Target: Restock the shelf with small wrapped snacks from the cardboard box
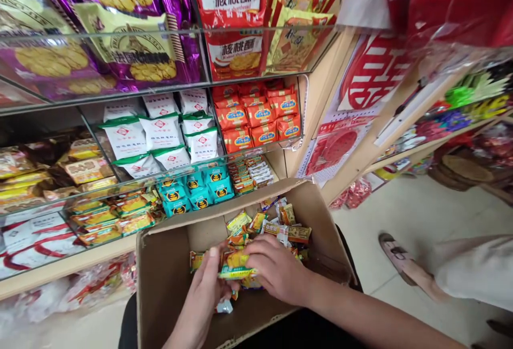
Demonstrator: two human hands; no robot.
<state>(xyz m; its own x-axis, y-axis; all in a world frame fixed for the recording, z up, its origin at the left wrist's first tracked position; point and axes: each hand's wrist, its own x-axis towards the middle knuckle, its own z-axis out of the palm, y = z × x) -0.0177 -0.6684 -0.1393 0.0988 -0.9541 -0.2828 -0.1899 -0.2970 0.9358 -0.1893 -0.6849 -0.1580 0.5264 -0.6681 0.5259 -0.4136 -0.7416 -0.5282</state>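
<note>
Both my hands are down inside an open cardboard box. Between them is a small yellow and green snack packet. My left hand grips its left side, thumb upward, fingers curled beneath. On its right side, the fingers of my right hand are bent over the wrapper. More small wrapped snacks lie loose in the box around and under my hands, among them a brown and white bar packet and a pale yellow packet. My hands hide part of the pile.
Glass-fronted shelves behind the box hold white and green packets, teal packets, red packets and yellow-green packets. A person's foot in a sandal is on the tiled floor at right. Red plastic-wrapped goods hang upper right.
</note>
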